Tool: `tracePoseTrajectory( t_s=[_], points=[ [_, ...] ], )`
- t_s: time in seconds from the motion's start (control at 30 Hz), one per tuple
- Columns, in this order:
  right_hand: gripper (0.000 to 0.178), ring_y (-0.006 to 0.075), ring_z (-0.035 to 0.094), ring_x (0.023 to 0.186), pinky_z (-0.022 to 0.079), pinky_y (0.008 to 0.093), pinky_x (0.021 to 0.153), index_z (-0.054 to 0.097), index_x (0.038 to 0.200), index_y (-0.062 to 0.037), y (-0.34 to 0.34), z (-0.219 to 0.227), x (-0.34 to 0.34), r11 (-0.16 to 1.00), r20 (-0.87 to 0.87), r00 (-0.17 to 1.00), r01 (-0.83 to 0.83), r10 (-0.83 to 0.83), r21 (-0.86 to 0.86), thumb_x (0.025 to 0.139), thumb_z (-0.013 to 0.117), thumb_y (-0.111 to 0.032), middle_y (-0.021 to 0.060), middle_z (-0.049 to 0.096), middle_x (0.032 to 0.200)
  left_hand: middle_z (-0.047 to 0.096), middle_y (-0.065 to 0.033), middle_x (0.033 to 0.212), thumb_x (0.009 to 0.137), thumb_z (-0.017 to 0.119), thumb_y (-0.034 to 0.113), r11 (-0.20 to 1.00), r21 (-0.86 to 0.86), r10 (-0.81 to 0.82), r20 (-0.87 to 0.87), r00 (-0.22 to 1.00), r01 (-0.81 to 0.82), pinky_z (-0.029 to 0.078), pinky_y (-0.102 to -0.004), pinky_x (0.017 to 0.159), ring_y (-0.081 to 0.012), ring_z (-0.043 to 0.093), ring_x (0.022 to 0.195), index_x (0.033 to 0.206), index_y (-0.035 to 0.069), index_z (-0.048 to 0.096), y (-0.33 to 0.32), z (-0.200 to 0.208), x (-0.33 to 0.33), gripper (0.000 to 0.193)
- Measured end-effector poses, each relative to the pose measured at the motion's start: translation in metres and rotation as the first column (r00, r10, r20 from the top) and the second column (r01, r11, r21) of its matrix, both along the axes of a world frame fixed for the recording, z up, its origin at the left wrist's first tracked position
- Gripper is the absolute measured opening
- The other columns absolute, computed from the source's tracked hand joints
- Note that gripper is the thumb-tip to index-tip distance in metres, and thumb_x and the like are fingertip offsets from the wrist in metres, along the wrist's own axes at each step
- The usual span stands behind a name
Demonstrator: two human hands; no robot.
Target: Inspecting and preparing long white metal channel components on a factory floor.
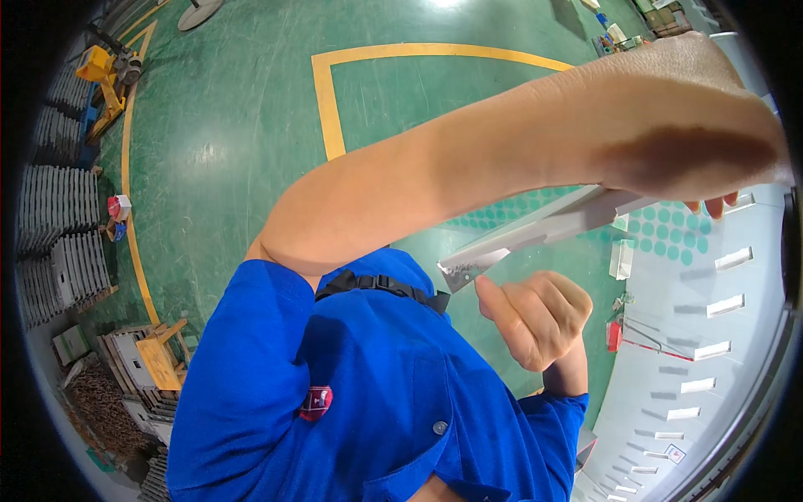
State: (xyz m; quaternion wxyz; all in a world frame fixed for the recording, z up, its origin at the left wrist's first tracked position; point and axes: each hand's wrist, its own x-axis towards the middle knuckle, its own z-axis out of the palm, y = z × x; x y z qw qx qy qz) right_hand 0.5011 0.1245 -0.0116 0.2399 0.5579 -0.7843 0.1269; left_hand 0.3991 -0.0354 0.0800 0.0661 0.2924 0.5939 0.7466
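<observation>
My left arm reaches across the whole view to the upper right. There my left hand [698, 109] is bent over, with only a few curled fingertips showing below the wrist; what they close on is hidden. A long, pale metal strip [535, 234] with folded edges runs slantwise beneath this forearm and passes behind the wrist. Its near end carries a shiny metal tab [462, 278]. Just beside that tab is my right hand [539, 318], fingers folded, thumb and forefinger pressed together at the tab's edge. Anything small between them cannot be made out.
A white panel with slots [703, 309] curves down the right side. Green round patches [669, 230] show on a pale surface beyond the strip. Stacked grey panels [58, 205], a yellow machine [100, 71] and a wooden frame [163, 356] stand left. Yellow lines mark the green floor [226, 151].
</observation>
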Motion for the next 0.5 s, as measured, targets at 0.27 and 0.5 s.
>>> tracePoseTrajectory(
  t_s=[0.27, 0.5],
  points=[
    [0.03, 0.0126, 0.045, 0.047, 0.034, 0.0222, 0.039, 0.065, 0.087, -0.0004, -0.001, 0.001, 0.002, 0.999, 0.025, 0.999, -0.038, 0.037, 0.02, 0.059, 0.071, -0.003, 0.0005, 0.048, 0.06, 0.05, -0.0069, 0.055, 0.078, 0.062, 0.041, 1.0, 0.008, 0.013, -0.004, 1.0, -0.013, 0.037, -0.0299, 0.05, -0.0129, 0.047, 0.053, 0.074, -0.001, 0.056, 0.003, -0.001, 0.002, 0.042],
    [0.034, 0.0126, 0.045, 0.046, 0.035, 0.0226, 0.039, 0.065, 0.092, -0.0011, 0.001, 0.001, 0.001, 0.998, 0.075, 0.996, -0.053, 0.05, 0.029, 0.059, 0.073, -0.003, -0.0002, 0.048, 0.06, 0.049, -0.0069, 0.055, 0.077, 0.063, 0.041, 1.0, 0.014, 0.027, -0.006, 1.0, -0.027, 0.037, -0.03, 0.05, -0.0132, 0.047, 0.054, 0.073, -0.002, 0.056, 0.007, -0.003, 0.006, 0.043]
  ],
)
